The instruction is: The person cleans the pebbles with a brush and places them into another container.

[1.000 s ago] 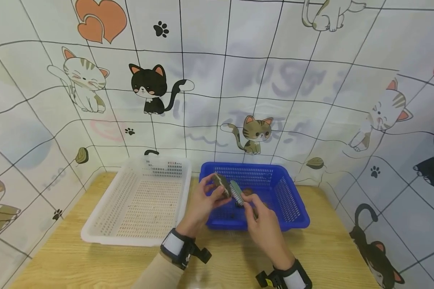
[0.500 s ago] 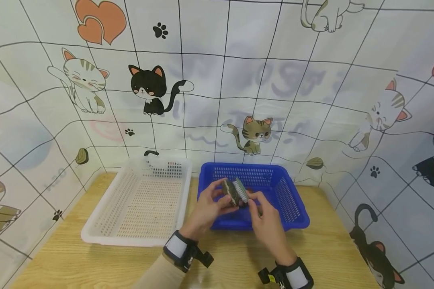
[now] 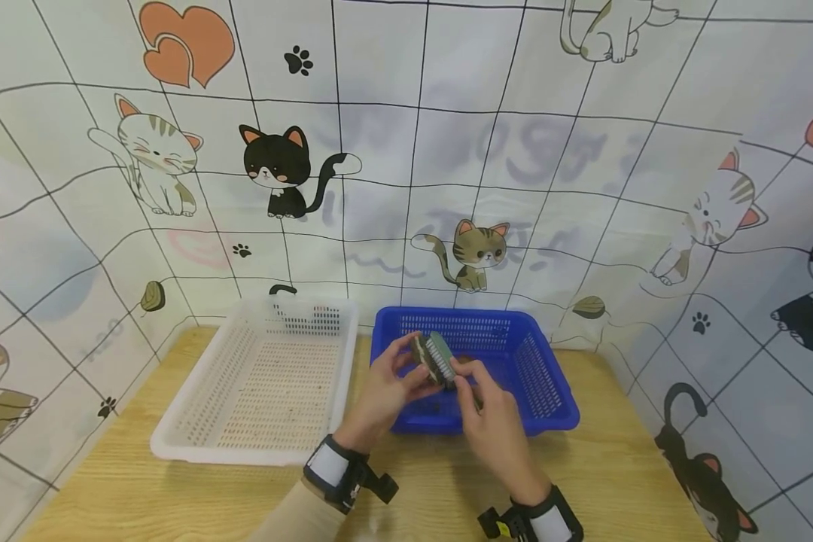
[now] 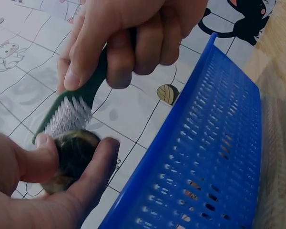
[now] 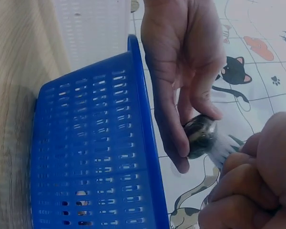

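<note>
A white basket [image 3: 254, 384] sits on the wooden worktop [image 3: 176, 497], just left of the blue basket [image 3: 545, 391], their rims almost touching. Behind the white basket hangs a tiled backdrop [image 3: 406, 150] printed with cartoon cats, hearts and paw marks.

Perforated blue plastic basket [image 3: 542, 376] stood beneath both hands | slotted white plastic basket [image 3: 257, 376] sat just beside it, left | bare wooden tabletop [image 3: 616, 467] lay open in front | cat-print backdrop [image 3: 406, 188] closed off the rear.
</note>
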Demonstrator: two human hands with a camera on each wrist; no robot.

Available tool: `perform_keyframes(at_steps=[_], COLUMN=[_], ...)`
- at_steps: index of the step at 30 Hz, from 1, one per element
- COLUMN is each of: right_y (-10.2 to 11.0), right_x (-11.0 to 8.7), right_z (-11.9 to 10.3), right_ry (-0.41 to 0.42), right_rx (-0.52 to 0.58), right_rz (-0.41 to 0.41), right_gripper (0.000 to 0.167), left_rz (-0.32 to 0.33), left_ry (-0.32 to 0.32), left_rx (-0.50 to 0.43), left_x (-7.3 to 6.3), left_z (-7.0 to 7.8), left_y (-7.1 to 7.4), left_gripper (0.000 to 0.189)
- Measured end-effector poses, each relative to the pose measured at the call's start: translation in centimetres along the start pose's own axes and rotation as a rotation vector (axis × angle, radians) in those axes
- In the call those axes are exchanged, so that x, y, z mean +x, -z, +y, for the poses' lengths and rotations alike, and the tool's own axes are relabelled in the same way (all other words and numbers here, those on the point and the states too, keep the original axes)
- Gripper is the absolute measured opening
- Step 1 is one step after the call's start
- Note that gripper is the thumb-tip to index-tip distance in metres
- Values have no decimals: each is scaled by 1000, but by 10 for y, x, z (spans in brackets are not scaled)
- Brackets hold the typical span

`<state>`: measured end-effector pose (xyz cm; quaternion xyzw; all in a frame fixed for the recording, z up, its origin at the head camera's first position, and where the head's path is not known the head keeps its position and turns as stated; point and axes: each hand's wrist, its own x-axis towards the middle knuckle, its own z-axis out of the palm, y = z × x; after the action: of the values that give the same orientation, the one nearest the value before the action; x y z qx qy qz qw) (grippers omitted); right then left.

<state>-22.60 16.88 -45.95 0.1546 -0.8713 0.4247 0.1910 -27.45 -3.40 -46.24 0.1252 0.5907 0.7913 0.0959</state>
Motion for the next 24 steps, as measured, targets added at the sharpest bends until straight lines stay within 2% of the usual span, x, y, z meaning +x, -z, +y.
perform_keyframes(at_steps=[3,5,11,14,18,21,24], right_y=[0,0,2,1,-3,-6,-8], right_x=[1,2,0,-3,-6,-6,-4], right_z=[4,6,3,-1,-5,-6,-6], right_ry=[-41,-66,-85,-49,60,130,144], right_rx=[-3,-1,7,27,33,29,7], right_rz=[21,22,0,5,19,34,64], right_gripper=[18,18,16,16,16,17,18], left_rz=[-51,-61,-4,26,40,34,-6], left_ry=[24,29,-38,-51,-38,-14,10], left_rx=[10,3,-37,-45,-29,-1,26], left_x=[-1,-2,-1,2,3,2,1], left_z=[-1,-1,4,6,6,4,3], left_y=[-2,-2,0,2,4,3,2], left_gripper=[68,68,71,72,71,69,68])
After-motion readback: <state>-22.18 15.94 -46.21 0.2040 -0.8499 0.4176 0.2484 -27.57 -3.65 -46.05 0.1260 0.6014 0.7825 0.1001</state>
